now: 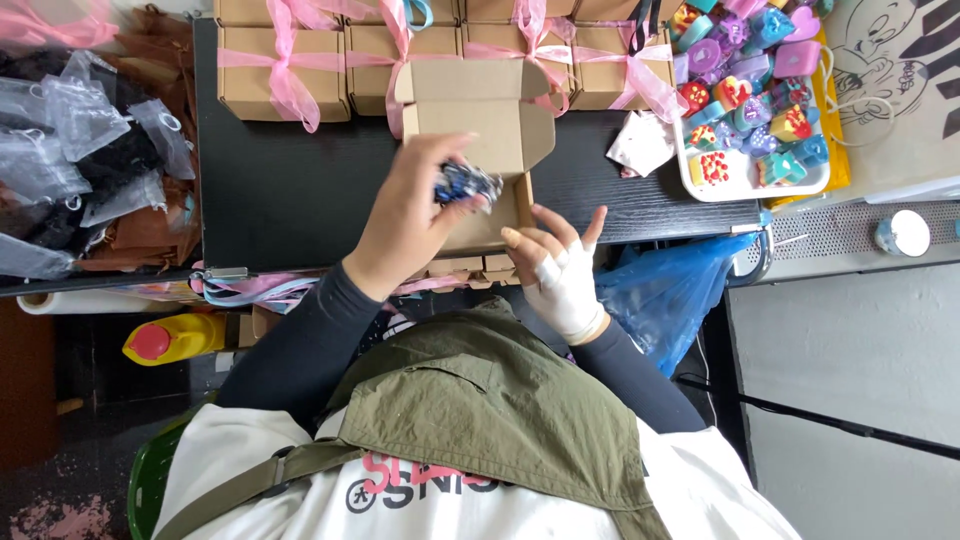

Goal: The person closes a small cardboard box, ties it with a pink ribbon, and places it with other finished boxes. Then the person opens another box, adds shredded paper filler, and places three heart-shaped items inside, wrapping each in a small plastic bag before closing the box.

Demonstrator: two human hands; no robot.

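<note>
My left hand (412,215) is closed around a small blue and white wrapped item (466,185) and holds it over an open brown cardboard box (478,120) on the black table (290,190). The box lid stands up at the far side. My right hand (557,265), with white tape on its fingers, grips the near right corner of the box.
A row of closed cardboard boxes tied with pink ribbon (285,75) lines the table's far edge. A white tray of colourful small items (745,85) sits at right. Clear organza bags (80,150) lie at left. A blue plastic bag (670,285) hangs at the table's near right.
</note>
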